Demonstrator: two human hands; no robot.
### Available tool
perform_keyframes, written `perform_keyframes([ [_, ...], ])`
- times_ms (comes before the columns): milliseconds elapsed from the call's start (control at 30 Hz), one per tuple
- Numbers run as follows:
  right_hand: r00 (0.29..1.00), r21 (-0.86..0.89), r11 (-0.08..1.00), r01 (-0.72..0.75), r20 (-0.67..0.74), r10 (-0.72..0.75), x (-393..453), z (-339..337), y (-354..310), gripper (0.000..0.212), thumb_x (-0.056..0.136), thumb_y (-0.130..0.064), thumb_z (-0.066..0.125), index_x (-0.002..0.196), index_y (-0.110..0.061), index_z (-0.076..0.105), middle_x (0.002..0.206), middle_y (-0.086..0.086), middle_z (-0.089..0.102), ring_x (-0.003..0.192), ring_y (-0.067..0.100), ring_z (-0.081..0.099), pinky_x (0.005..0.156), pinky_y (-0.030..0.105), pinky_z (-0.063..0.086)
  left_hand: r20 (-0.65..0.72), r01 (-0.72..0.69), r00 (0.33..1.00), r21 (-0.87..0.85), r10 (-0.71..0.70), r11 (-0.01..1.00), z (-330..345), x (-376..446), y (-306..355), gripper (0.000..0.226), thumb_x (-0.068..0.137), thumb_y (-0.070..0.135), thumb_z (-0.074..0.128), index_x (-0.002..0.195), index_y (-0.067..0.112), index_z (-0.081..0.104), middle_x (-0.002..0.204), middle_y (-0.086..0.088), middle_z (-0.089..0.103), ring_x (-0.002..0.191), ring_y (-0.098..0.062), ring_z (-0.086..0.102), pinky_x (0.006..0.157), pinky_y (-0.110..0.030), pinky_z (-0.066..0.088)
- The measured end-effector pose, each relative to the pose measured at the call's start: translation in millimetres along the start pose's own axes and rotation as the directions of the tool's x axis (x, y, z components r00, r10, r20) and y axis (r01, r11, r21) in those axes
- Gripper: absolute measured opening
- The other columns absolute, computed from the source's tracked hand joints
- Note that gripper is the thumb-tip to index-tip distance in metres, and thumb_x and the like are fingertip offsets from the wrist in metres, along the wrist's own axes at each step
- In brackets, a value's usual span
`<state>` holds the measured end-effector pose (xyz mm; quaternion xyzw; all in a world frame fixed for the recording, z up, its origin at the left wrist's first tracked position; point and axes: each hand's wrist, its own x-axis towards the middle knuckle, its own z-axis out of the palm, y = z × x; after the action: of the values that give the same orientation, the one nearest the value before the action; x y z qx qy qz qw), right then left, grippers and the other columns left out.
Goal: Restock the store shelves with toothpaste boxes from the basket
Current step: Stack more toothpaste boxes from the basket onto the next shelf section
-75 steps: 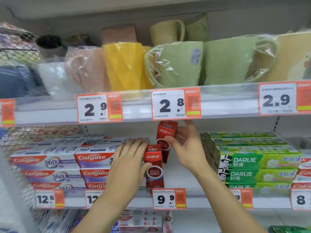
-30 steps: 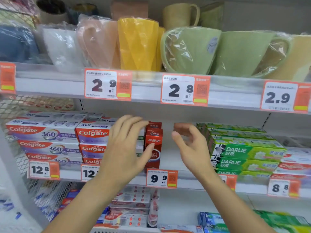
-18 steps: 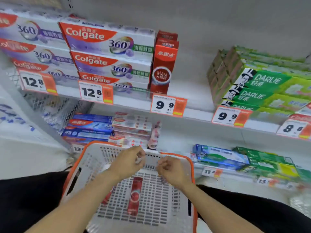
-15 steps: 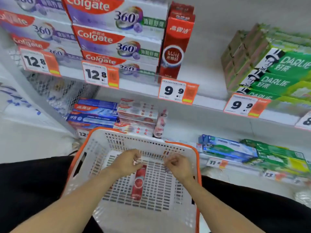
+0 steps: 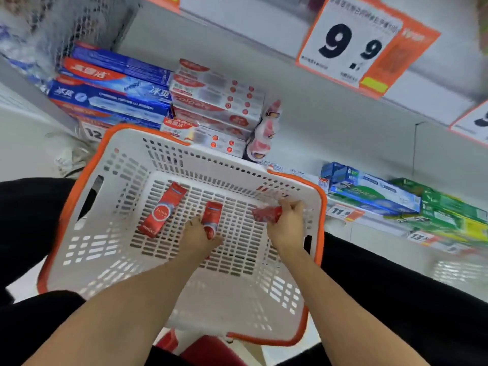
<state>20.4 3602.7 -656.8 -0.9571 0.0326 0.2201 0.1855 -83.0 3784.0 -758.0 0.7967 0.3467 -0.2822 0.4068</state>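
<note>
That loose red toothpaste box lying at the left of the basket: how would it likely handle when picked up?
The loose red box is a slim rectangular carton, so probably stiff and light. It lies flat on the basket floor, so it should slide rather than roll. Its printed faces look smooth, perhaps slightly slippery. The left hand and right hand each manage a similar box single-handed.

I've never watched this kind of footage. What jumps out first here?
A white basket with an orange rim fills the middle, with both hands inside it. The left hand grips one red toothpaste box, the right hand another red box, and a third box lies loose at the left. Top right hangs a big 9.9 price tag.
</note>
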Motion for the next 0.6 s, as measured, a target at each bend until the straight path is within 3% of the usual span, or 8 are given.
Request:
perform_keyframes([
  [100,0.997,-0.214,0.974,0.071,0.033,-0.066,7,-4,11,0.056,0.082,0.007,0.060,0.134,-0.013,0.055,0.134,0.012,0.037,0.094,0.033,0.062,0.090,0.040,0.056,-0.065,-0.026,0.998,-0.043,0.023,0.999,-1,2,-3,0.055,0.073,0.028,0.085,0.112,0.005,0.054,0.110,-0.014,0.058,0.095,-0.027,0.058,0.077,-0.035,0.044],
  [200,0.986,-0.371,0.914,0.164,0.089,-0.141,11,-13,16,0.056,0.082,0.004,0.061,0.134,-0.014,0.052,0.134,0.011,0.036,0.114,0.032,0.052,0.092,0.042,0.054,0.048,-0.010,0.999,-0.144,0.017,0.989,-15,2,-1,0.042,0.072,0.021,0.087,0.104,0.009,0.062,0.096,-0.006,0.068,0.086,-0.023,0.064,0.073,-0.030,0.047],
  [300,0.971,-0.477,0.846,0.240,0.132,-0.201,16,-19,14,0.065,0.081,0.006,0.065,0.140,-0.012,0.045,0.136,0.011,0.028,0.123,0.029,0.043,0.086,0.040,0.057,0.276,0.097,0.961,-0.346,0.002,0.933,-38,-4,14,0.040,0.071,0.018,0.090,0.102,0.007,0.069,0.102,-0.009,0.075,0.090,-0.023,0.072,0.080,-0.037,0.059],
  [400,0.962,-0.579,0.769,0.271,0.201,-0.187,13,-27,7,0.064,0.084,0.006,0.063,0.142,-0.009,0.042,0.144,0.015,0.023,0.115,0.030,0.053,0.084,0.037,0.057,0.418,0.167,0.908,-0.446,0.040,0.879,-61,-24,37,0.046,0.076,0.017,0.086,0.115,0.008,0.062,0.108,-0.011,0.074,0.091,-0.022,0.074,0.072,-0.033,0.061],
  [433,0.955,-0.619,0.729,0.292,0.228,-0.190,11,-29,4,0.060,0.086,0.004,0.062,0.141,-0.009,0.043,0.146,0.015,0.024,0.116,0.030,0.053,0.085,0.038,0.056,0.437,0.182,0.898,-0.467,0.047,0.866,-67,-31,44,0.051,0.076,0.018,0.085,0.118,0.008,0.058,0.109,-0.011,0.073,0.094,-0.023,0.073,0.076,-0.035,0.061],
  [533,0.943,-0.708,0.624,0.330,0.273,-0.189,5,-39,-8,0.044,0.091,-0.010,0.062,0.134,-0.010,0.051,0.140,0.012,0.039,0.121,0.029,0.050,0.085,0.038,0.054,0.472,0.181,0.880,-0.434,0.051,0.882,-89,-56,57,0.057,0.075,0.018,0.086,0.121,0.011,0.054,0.110,-0.009,0.072,0.099,-0.024,0.072,0.088,-0.040,0.059],
  [600,0.930,-0.655,0.676,0.337,0.343,-0.132,5,-52,-19,0.039,0.091,-0.018,0.066,0.127,-0.009,0.056,0.132,0.009,0.054,0.116,0.027,0.057,0.086,0.039,0.056,0.479,0.140,0.875,-0.382,0.067,0.914,-112,-71,67,0.061,0.071,0.014,0.089,0.122,0.011,0.055,0.110,-0.011,0.072,0.097,-0.025,0.073,0.088,-0.042,0.059],
])
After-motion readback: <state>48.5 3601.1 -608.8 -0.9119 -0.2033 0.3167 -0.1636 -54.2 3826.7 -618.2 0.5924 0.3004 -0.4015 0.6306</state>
